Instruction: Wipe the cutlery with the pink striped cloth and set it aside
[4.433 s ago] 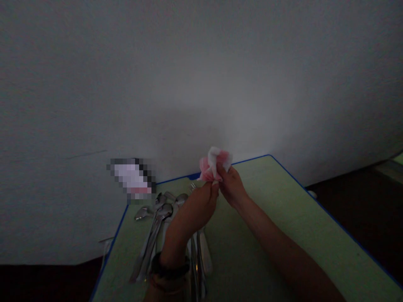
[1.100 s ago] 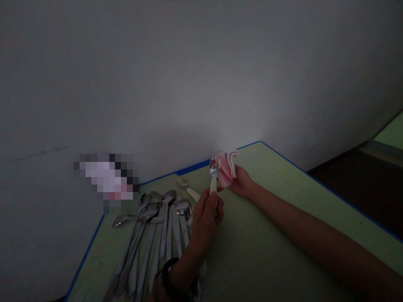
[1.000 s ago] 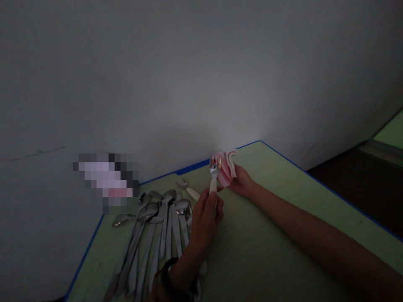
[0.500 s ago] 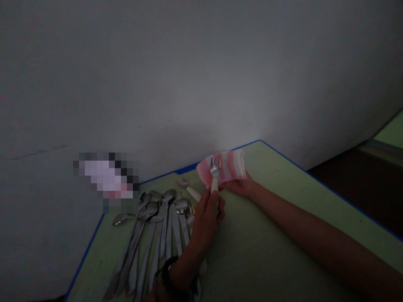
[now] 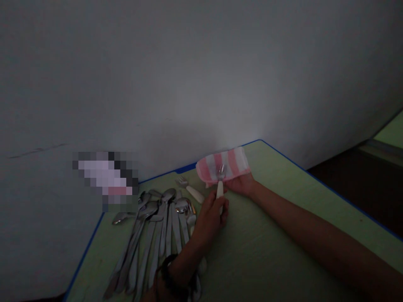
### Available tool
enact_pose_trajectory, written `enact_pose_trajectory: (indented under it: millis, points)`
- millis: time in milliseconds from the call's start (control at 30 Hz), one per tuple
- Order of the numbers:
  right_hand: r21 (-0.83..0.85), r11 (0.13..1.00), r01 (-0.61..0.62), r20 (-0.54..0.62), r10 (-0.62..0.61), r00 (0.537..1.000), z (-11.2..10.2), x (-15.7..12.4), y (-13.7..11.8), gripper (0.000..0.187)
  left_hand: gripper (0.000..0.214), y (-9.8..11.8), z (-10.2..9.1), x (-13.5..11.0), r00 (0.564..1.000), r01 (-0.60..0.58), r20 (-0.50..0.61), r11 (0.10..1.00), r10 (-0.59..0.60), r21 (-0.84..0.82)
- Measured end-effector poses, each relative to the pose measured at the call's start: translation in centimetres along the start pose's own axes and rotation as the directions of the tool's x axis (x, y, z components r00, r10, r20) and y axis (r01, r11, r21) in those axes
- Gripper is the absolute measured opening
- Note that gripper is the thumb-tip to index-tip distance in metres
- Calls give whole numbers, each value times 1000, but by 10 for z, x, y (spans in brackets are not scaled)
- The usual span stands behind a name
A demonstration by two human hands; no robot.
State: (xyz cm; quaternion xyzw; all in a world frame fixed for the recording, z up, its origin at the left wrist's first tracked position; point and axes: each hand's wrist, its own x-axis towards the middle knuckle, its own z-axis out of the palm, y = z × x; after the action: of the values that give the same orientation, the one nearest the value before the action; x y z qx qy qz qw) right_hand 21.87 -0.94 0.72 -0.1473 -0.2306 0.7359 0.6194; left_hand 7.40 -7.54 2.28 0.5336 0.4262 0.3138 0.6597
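Note:
My left hand [image 5: 212, 214], with a dark band round its wrist, is closed round the pale handle of a small fork [image 5: 219, 188]. The fork points up and away, its metal tines in front of a pink-and-white striped cloth [image 5: 231, 161]. That cloth lies over the fingers of my right hand [image 5: 241, 184], which supports it from below; most of those fingers are hidden. I cannot tell whether the tines touch the cloth. Just left of the left hand, a second pale-handled fork [image 5: 190, 191] rests on the table.
Several metal spoons and other cutlery [image 5: 157, 226] lie in a loose pile on the green table [image 5: 267, 235], which has a blue edge. A grey wall [image 5: 201, 75] stands behind it. A pixelated patch [image 5: 105, 176] covers something at the table's left back corner.
My left hand and the fork have shifted slightly right, with the tines lower against the cloth. The cloth is spread a little flatter, and my right hand has moved slightly.

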Motion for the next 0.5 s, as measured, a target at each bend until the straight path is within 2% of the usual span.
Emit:
enact_pose_trajectory:
  millis: [133,267,400,500]
  points:
    - [-2,998,-59,26,59,998,5,-2,-2,40,21,1,0,0,999,-15,-47,1000,16,12]
    - [-50,987,-155,-6,154,988,7,-2,0,28,26,3,2,-2,996,-32,-80,999,36,42]
    - [-173,973,-154,-98,138,985,-2,2,6,13,29,6,4,-4,998,-24,-53,994,30,108]
    - [-275,954,-119,-114,91,989,-8,3,11,21,30,7,5,-5,999,-27,-34,988,33,149]
